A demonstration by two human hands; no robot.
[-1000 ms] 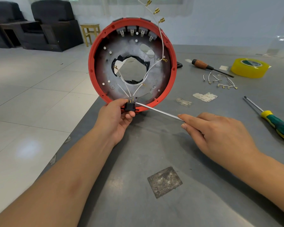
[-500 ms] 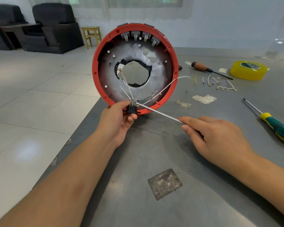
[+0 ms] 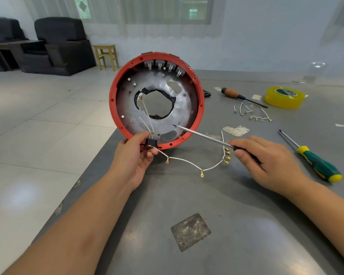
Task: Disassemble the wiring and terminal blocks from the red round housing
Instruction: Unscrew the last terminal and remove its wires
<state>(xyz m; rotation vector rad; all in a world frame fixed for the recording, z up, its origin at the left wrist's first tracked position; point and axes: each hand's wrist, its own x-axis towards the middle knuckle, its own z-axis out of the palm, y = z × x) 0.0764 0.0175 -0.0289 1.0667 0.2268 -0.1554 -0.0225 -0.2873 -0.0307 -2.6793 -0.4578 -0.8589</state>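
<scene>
Red housing (image 3: 201,108) propped on edge at table (image 3: 246,225) corner, open side facing up for access; grey plate inside, 4 terminal blocks (image 3: 164,66) at top rim. Left hand (image 3: 136,158) pinching black connector (image 3: 151,143) at housing's bottom rim, prob. steadying. Right hand (image 3: 266,161) closed on screwdriver (image 3: 205,136), tip on plate. Freed wire (image 3: 197,166) w/ lugs lying in front of housing.

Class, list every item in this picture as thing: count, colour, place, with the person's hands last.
housing: 1, red, upright at table edge
terminal blocks: 4, grey, inside upper rim
switch: 1, black, lower rim
wire harness: 1, white, on table
loose wires: several, white, right
screwdrivers: wooden-handled behind; green-yellow right
tape roll: 1, yellow, far right
table: 1, grey
armchairs: 2, black, background
stool: 1, yellow, background
left hand: pinching switch
right hand: holding steel-shafted screwdriver
</scene>
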